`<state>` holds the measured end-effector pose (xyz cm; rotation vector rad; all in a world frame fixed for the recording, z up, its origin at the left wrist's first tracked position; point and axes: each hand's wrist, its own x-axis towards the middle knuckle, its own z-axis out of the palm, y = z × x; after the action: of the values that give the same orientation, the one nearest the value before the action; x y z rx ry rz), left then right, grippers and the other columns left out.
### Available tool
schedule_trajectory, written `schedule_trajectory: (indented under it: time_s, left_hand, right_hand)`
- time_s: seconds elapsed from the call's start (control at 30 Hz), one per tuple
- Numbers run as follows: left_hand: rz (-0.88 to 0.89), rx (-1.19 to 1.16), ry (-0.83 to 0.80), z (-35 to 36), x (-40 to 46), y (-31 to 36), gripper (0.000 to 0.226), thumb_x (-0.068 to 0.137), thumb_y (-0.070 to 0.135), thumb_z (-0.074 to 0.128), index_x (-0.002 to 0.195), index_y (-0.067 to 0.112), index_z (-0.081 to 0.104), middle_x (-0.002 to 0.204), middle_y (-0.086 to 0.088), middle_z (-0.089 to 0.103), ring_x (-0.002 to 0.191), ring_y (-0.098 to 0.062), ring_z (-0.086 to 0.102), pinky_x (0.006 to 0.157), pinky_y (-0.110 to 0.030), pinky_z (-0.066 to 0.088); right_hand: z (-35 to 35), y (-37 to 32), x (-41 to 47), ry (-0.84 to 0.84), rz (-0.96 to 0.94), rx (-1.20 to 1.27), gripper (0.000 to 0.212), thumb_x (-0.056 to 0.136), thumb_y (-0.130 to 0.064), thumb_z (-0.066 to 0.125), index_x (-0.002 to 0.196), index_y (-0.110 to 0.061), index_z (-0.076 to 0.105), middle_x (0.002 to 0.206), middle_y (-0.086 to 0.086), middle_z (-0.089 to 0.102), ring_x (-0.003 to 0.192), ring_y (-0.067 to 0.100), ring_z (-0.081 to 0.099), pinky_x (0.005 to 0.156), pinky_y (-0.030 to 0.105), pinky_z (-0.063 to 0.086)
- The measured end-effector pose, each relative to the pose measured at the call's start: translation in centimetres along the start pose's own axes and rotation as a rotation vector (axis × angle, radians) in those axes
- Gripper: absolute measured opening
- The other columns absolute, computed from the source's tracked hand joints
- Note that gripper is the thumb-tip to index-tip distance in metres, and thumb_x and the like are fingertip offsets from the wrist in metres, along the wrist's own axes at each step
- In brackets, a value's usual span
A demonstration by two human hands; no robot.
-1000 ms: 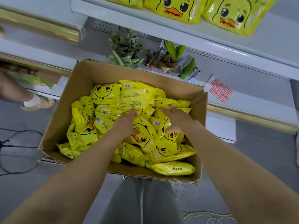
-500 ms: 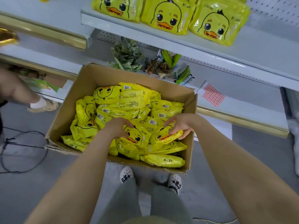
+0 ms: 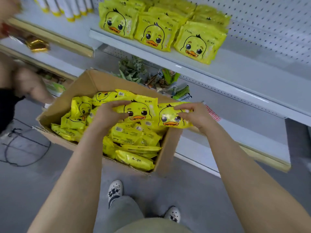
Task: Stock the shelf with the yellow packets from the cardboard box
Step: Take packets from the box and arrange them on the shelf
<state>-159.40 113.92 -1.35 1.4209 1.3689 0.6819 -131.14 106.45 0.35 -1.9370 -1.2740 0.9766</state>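
Head camera showed the left hand [image 3: 107, 115] with its fingers [image 3: 117, 105] curled over the top edge of one yellow packet [image 3: 139, 110], and the right hand [image 3: 196, 115] gripping a second packet [image 3: 171, 116] in the same way. Both packets were lifted above the cardboard box [image 3: 87, 84], side by side and almost touching. Many more packets [image 3: 134, 137] lay loose inside the box, which stood on the floor against the lower shelf [image 3: 252, 132].

The target shelf [image 3: 235, 69] above already carried three rows of stocked packets [image 3: 154, 34], with free space only to their right. I judged that the main risk was slipping: each packet was held only at its edge, and the film looked smooth and shiny, so one could fall during the lift. A careless placement could also push the standing rows, and they might tip forward off the shelf. Another person [image 3: 25, 84] stood near the box at the left, blurred, and an elbow could meet them.
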Motion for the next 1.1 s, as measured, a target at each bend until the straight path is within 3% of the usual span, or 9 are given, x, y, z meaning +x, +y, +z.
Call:
schedule_trajectory:
  time_s: [0.1, 0.2, 0.43, 0.57, 0.6, 0.63, 0.77, 0.97, 1.1]
  left_hand:
    - [0.094, -0.123, -0.028, 3.4, -1.5, 3.7, 0.048, 0.078, 0.001, 0.073, 0.111, 0.035, 0.068, 0.125, 0.005, 0.061, 0.106, -0.004, 0.057, 0.093, -0.027, 0.049]
    - [0.214, -0.152, -0.053, 6.9, -2.7, 6.8, 0.048, 0.078, 0.0, 0.073, 0.112, 0.033, 0.067, 0.12, 0.007, 0.062, 0.116, -0.005, 0.054, 0.094, -0.026, 0.047]
    - [0.362, -0.181, -0.109, 14.1, -2.8, 13.1, 0.048, 0.078, -0.001, 0.072, 0.108, 0.038, 0.068, 0.108, 0.024, 0.061, 0.103, 0.02, 0.052, 0.085, -0.007, 0.043]
    - [0.388, -0.16, -0.121, 18.7, -0.1, 15.7, 0.048, 0.079, 0.0, 0.072, 0.109, 0.037, 0.068, 0.112, 0.018, 0.062, 0.11, 0.005, 0.052, 0.092, -0.02, 0.04]
    - [0.39, -0.171, -0.137, 20.0, 0.9, 16.3, 0.048, 0.079, 0.0, 0.072, 0.108, 0.038, 0.069, 0.115, 0.019, 0.062, 0.11, -0.001, 0.059, 0.1, -0.027, 0.045]
    - [0.396, -0.186, -0.152, 21.2, 1.9, 17.0, 0.048, 0.079, 0.0, 0.072, 0.107, 0.038, 0.07, 0.116, 0.02, 0.063, 0.11, -0.006, 0.061, 0.096, -0.039, 0.05]
    - [0.443, -0.15, -0.177, 25.9, 6.1, 19.7, 0.045, 0.083, -0.001, 0.065, 0.113, 0.033, 0.069, 0.121, 0.017, 0.061, 0.097, -0.022, 0.06, 0.101, -0.043, 0.044]
    - [0.496, -0.078, -0.211, 31.3, 12.3, 22.1, 0.05, 0.084, -0.002, 0.06, 0.107, 0.041, 0.068, 0.126, 0.007, 0.058, 0.12, -0.007, 0.049, 0.101, -0.019, 0.036]
    - [0.506, -0.052, -0.231, 33.4, 15.1, 23.0, 0.051, 0.084, -0.003, 0.06, 0.109, 0.04, 0.068, 0.124, 0.01, 0.061, 0.107, -0.001, 0.054, 0.077, 0.004, 0.034]
  right_hand:
    - [-4.8, 0.6, -0.8, 0.105, -0.098, 0.038, 0.037, 0.082, -0.006, 0.07, 0.095, -0.041, 0.071, 0.095, -0.001, 0.067, 0.078, 0.015, 0.058, 0.073, 0.031, 0.049]
    - [-9.6, 1.4, -1.8, 0.204, -0.198, 0.03, 0.042, 0.074, -0.013, 0.072, 0.085, -0.054, 0.071, 0.102, 0.005, 0.071, 0.093, 0.03, 0.064, 0.087, 0.049, 0.053]
    - [-19.3, 4.3, -2.5, 0.397, -0.271, 0.088, 0.039, 0.078, -0.01, 0.071, 0.095, -0.045, 0.072, 0.111, 0.001, 0.068, 0.105, 0.02, 0.058, 0.094, 0.042, 0.051]
    - [-23.3, 6.6, 0.2, 0.521, -0.247, 0.15, 0.035, 0.078, -0.011, 0.072, 0.096, -0.041, 0.075, 0.107, -0.008, 0.068, 0.102, 0.017, 0.06, 0.095, 0.046, 0.051]
    - [-24.2, 7.0, 1.2, 0.558, -0.239, 0.164, 0.035, 0.078, -0.011, 0.073, 0.095, -0.041, 0.075, 0.108, -0.008, 0.068, 0.101, 0.016, 0.06, 0.095, 0.046, 0.05]
    - [-25.1, 7.4, 2.3, 0.597, -0.23, 0.174, 0.036, 0.078, -0.009, 0.073, 0.094, -0.041, 0.075, 0.106, -0.009, 0.068, 0.1, 0.014, 0.06, 0.096, 0.045, 0.05]
    - [-28.5, 8.4, 6.5, 0.712, -0.213, 0.162, 0.039, 0.079, -0.008, 0.073, 0.093, -0.044, 0.072, 0.098, -0.008, 0.064, 0.083, 0.009, 0.053, 0.09, 0.034, 0.048]
    - [-33.0, 9.3, 11.9, 0.824, -0.176, 0.249, 0.034, 0.08, -0.006, 0.071, 0.095, -0.036, 0.074, 0.089, -0.021, 0.06, 0.079, -0.001, 0.051, 0.084, 0.025, 0.048]
    - [-35.3, 8.6, 15.7, 0.796, -0.19, 0.301, 0.036, 0.078, 0.001, 0.069, 0.095, -0.03, 0.073, 0.1, -0.012, 0.066, 0.085, 0.003, 0.059, 0.081, 0.023, 0.051]
